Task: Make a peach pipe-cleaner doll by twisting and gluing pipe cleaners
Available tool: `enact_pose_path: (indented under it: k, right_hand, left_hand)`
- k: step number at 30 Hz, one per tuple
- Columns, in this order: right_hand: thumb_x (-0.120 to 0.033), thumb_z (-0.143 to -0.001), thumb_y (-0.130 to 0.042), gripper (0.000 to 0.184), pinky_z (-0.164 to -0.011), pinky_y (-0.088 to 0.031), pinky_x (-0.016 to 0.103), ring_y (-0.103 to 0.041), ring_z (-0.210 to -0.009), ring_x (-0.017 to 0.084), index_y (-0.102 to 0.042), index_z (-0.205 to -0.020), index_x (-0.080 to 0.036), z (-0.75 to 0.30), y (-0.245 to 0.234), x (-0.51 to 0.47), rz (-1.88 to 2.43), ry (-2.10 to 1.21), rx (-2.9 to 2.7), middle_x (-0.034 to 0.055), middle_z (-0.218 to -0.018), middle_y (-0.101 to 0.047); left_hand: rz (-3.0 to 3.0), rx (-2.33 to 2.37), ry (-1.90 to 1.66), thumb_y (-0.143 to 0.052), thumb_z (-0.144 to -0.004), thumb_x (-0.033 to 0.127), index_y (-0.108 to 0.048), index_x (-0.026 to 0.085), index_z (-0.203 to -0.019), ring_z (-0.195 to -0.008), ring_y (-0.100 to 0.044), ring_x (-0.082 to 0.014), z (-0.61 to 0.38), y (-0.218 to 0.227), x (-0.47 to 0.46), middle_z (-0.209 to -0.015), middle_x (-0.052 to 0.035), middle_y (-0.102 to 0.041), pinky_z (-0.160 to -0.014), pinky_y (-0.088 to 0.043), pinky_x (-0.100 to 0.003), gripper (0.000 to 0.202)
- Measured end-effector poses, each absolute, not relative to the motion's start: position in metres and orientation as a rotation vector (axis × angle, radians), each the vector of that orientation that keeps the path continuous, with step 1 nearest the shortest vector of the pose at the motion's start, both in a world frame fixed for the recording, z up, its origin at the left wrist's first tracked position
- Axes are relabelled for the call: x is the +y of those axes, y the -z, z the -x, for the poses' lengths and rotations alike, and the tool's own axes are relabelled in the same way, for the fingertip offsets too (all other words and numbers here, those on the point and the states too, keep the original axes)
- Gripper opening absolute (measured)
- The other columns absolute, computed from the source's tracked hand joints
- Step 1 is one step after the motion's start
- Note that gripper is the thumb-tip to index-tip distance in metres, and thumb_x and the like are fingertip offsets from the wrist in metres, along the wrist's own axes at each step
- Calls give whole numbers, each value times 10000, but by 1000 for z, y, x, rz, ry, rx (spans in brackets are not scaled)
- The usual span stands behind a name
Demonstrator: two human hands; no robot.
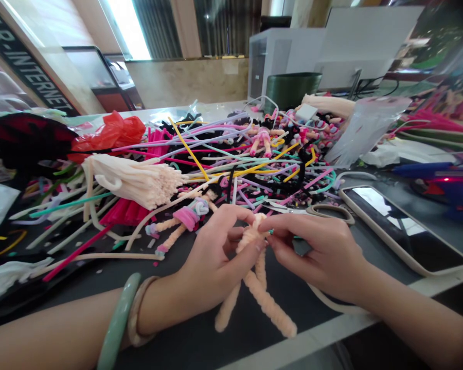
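Above the dark tabletop (189, 347), holds a peach fuzzy-stem figure (261, 293) between thumb and fingers of the curled left hand (212, 257) and pinches its top with the nearly closed right hand (324, 252).

A dark green bin (293, 92) stands at the far side of the counter (193, 341), a white cabinet (285, 56) rising behind it and a broad pale panel (364, 41) to its right. Left of the bin runs a low, mottled beige wall (189, 82), with dark pleated curtains (158, 28) above, split by a tan upright (183, 25). Farther left of the bin, bright light fills a window strip (128, 25) near a dark-framed board (87, 67). A slanting dark sign (its pale letters include "R-INTERNET") (27, 64) lies farthest left of the bin.
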State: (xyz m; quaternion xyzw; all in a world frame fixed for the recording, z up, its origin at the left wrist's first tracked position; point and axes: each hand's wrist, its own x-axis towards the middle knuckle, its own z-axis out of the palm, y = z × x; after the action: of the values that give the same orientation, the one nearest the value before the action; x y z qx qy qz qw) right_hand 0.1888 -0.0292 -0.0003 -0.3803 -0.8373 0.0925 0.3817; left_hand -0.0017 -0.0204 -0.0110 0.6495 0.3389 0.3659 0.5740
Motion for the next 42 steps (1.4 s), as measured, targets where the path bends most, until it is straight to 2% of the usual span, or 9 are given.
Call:
enact_pose_path:
  k: [5,12,16,19,25,35,42]
  right_hand:
    - [-119,-844,-570,171,-594,-480,165,-624,-621,73,-602,-987,-206,-188,2,-29,948,-253,-2141,-12,-806,-712]
    - [-114,-848,-582,165,-610,-468,159,-612,-637,67,-598,-992,-194,-188,2,-29,927,-260,-2140,-14,-803,-694]
    - [-104,-852,-576,275,-586,-453,164,-571,-590,61,-566,-1111,-195,-188,4,-29,943,-326,-2098,-47,-717,-615]
    - [-91,-854,-580,318,-611,-459,160,-568,-606,57,-536,-1150,-198,-188,6,-29,943,-391,-2063,-54,-728,-594]
    - [-102,-877,-586,135,-592,-417,129,-546,-615,37,-555,-945,-215,-190,3,-31,963,-258,-2069,-61,-765,-618]
    - [-128,-829,-673,120,-513,-363,154,-458,-490,26,-578,-803,-197,-190,-1,-31,1041,-124,-2015,-93,-651,-598]
    - [-204,-795,-731,140,-557,-406,156,-567,-540,48,-612,-728,-175,-190,0,-31,1039,-163,-1992,-54,-630,-656]
  left_hand:
    - [-1480,783,-854,-560,-903,287,-440,222,-1000,-630,-515,-96,2,10,-22,-790,25,-520,-528,-417,-209,167]
    - [-1462,754,-854,-557,-906,275,-438,221,-997,-599,-496,-82,1,10,-20,-764,34,-530,-520,-406,-200,159]
    - [-1490,740,-882,-546,-908,258,-441,219,-1019,-651,-536,-104,1,13,-19,-803,17,-533,-551,-440,-220,158]
    - [-1513,754,-894,-555,-898,245,-445,216,-1026,-708,-562,-121,1,15,-19,-849,0,-531,-576,-463,-231,172]
    - [-1522,753,-885,-542,-905,239,-433,212,-1009,-580,-485,-70,2,13,-20,-784,25,-509,-522,-426,-199,154]
    - [-1526,768,-887,-555,-894,245,-429,198,-994,-592,-491,-69,1,12,-19,-804,15,-506,-521,-429,-195,168]
    - [-1536,755,-882,-538,-908,255,-423,203,-1004,-652,-505,-86,1,13,-20,-819,12,-498,-538,-439,-193,159]
